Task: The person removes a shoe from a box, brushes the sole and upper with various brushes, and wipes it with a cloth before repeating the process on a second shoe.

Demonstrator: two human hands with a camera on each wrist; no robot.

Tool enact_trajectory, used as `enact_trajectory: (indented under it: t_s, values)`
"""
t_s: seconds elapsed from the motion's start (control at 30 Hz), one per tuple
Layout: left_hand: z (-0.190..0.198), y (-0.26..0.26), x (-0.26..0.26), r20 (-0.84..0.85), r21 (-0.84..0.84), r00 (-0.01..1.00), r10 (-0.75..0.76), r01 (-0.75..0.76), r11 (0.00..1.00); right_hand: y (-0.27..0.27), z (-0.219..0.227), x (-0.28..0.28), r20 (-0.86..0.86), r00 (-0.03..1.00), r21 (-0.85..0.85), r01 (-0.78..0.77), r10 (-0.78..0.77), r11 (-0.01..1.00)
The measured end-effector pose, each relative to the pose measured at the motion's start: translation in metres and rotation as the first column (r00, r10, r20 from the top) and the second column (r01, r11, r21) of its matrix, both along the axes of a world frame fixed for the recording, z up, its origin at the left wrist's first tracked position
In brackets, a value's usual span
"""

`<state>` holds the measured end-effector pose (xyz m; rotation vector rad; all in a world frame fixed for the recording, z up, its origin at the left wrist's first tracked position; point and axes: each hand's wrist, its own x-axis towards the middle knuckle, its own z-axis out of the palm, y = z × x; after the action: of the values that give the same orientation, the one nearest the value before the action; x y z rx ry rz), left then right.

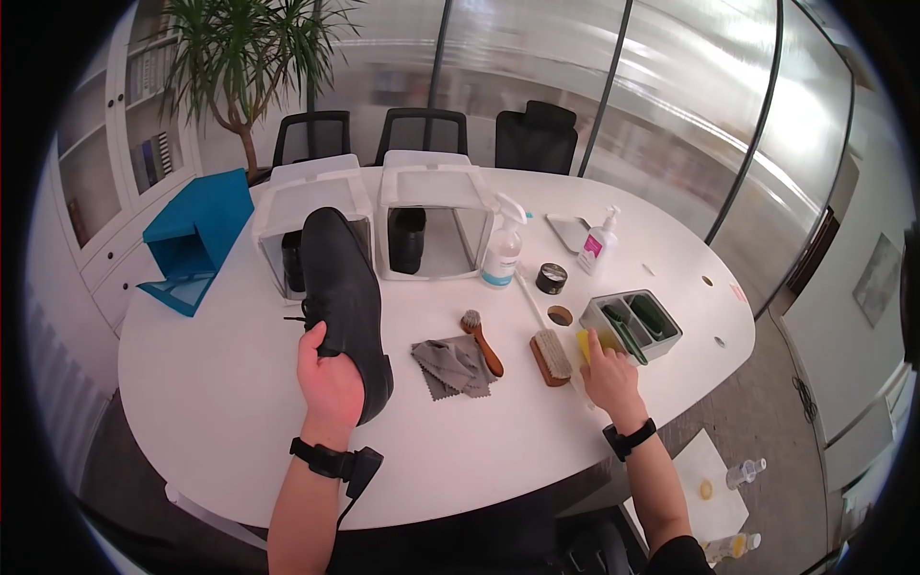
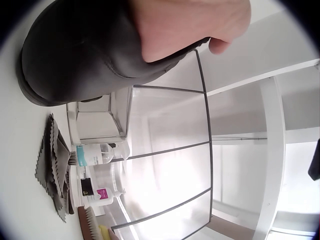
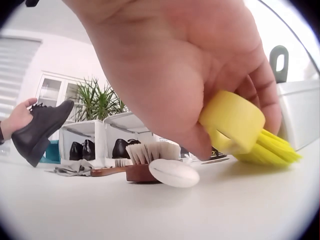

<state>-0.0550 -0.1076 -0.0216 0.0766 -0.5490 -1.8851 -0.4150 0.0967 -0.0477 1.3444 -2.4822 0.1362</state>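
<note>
My left hand (image 1: 331, 383) grips a black lace-up leather shoe (image 1: 337, 287) at its opening, thumb beside the laces. The shoe is raised over the table, toe up and heel down, as the right wrist view shows. At the right, my right hand (image 1: 611, 376) holds a yellow-bristled brush (image 3: 260, 145) by its yellow ring-shaped part, low over the tabletop. Its index finger points forward in the head view. Next to that hand lies a wooden shoe brush (image 1: 550, 358) with pale bristles. Between the hands are a grey cloth (image 1: 450, 366) and a small wooden-handled brush (image 1: 484, 347).
Two clear shoe boxes (image 1: 431, 172) with black shoes stand at the back, a blue box (image 1: 196, 235) to their left. A spray bottle (image 1: 502, 249), a round tin (image 1: 551, 278), a pump bottle (image 1: 599, 241) and a grey divided container (image 1: 637, 326) stand on the right side.
</note>
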Motion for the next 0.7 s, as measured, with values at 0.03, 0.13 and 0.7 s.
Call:
enact_trajectory:
  t_s: [0.03,0.13,0.7]
  values:
    - [0.000,0.000,0.000,0.011,-0.012,1.000,0.002,-0.002,1.000,-0.001,0.001,-0.002,-0.002,1.000,0.003,-0.004,0.004,1.000]
    - [0.000,0.003,0.001,0.052,-0.020,0.998,0.026,-0.025,0.999,0.000,0.005,-0.002,0.135,0.991,0.086,-0.005,-0.007,0.996]
    - [0.006,0.014,-0.004,0.090,0.031,0.994,-0.067,0.064,0.997,-0.047,-0.003,0.042,0.208,0.978,-0.048,-0.018,0.027,0.999]
